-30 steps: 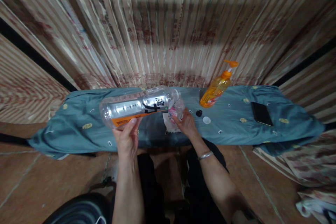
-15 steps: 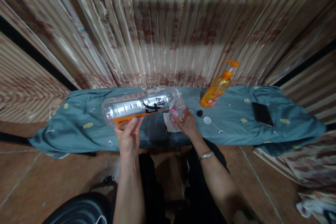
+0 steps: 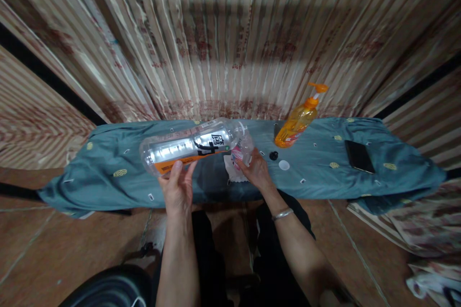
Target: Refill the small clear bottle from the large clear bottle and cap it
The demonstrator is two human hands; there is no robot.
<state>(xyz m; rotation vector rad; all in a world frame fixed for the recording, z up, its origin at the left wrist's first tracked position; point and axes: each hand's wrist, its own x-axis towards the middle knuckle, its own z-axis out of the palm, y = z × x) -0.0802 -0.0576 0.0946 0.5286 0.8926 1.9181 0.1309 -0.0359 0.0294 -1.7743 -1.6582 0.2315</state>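
Note:
My left hand (image 3: 177, 187) grips a large clear plastic bottle (image 3: 187, 146) with a silver and orange label, thumb on the near side. It lies nearly level above the table, its neck tipped to the right. My right hand (image 3: 256, 169) is closed around a small clear plastic bottle (image 3: 247, 146) with pink markings. The neck of the large bottle meets the top of the small one; whether one mouth sits inside the other I cannot tell. Any liquid passing between them is too faint to see. Under the small bottle lies a pale cloth or tissue (image 3: 233, 174).
Right of my right hand lie a black cap (image 3: 273, 155) and a white disc (image 3: 284, 165). Behind them stands an orange pump bottle (image 3: 297, 123). A black phone (image 3: 360, 156) rests farther right on the teal cloth (image 3: 320, 182). A striped curtain (image 3: 230, 48) hangs behind.
The large bottle has shifted and turned very slightly, with my left hand moving a little to the right. My right hand and the small bottle stay almost still.

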